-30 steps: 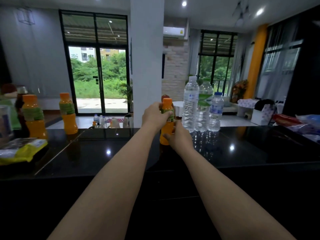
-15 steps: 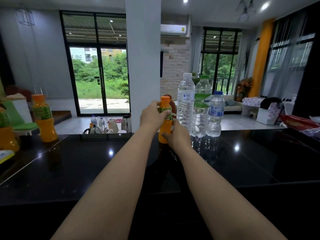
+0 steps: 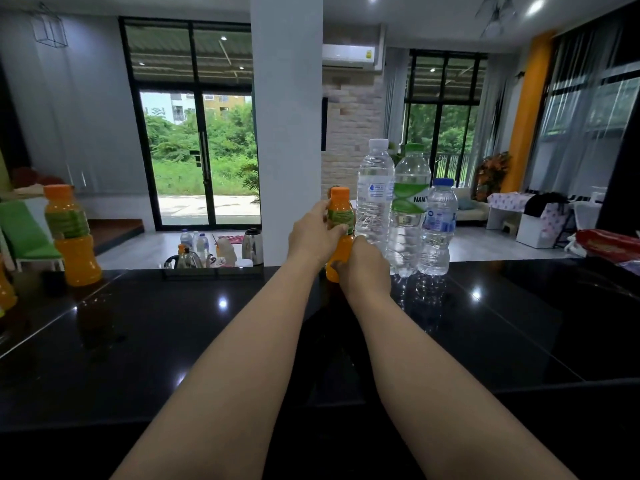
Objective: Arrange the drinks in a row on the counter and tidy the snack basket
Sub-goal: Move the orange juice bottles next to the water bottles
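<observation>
Both hands grip the juice bottle (image 3: 340, 216) upright on the bench (image 3: 138, 323): left hand (image 3: 313, 233) fingers curled around its label, right hand (image 3: 365, 268) wrapping its base, beside three water bottles (image 3: 408, 209).

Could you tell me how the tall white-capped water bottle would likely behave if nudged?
The white-capped water bottle looks nearly full, so probably heavy. Tall and narrow, it may tip rather than slide on the glossy counter, knocking the green-labelled bottle beside it.
</observation>
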A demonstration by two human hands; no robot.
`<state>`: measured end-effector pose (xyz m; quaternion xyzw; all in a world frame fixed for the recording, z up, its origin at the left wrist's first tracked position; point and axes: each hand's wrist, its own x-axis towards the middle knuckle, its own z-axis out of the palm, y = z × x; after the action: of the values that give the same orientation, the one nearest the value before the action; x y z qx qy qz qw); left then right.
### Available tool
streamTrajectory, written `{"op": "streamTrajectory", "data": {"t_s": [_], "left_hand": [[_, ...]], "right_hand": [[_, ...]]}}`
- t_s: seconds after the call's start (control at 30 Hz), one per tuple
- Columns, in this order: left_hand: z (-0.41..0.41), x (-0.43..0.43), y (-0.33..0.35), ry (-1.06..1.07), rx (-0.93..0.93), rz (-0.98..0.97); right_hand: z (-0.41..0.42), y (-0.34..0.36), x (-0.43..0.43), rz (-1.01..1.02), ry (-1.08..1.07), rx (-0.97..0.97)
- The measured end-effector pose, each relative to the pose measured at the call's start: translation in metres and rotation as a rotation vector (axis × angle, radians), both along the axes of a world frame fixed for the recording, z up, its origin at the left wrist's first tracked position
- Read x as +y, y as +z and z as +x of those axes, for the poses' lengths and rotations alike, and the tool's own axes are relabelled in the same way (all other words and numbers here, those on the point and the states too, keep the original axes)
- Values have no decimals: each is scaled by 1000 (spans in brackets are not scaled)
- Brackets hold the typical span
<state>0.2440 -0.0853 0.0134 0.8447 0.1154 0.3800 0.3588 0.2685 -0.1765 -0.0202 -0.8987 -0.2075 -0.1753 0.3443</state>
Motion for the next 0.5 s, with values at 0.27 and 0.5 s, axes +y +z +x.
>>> {"op": "streamTrajectory", "data": {"t_s": [0.27,0.5], "left_hand": [[6,-4,-4,-2,-17,2],[-5,-1,-1,-35,71,-26]], "right_hand": [[4,-5,0,-33,-46,-54],[-6,-7,-6,-30,-33,-167]]}}
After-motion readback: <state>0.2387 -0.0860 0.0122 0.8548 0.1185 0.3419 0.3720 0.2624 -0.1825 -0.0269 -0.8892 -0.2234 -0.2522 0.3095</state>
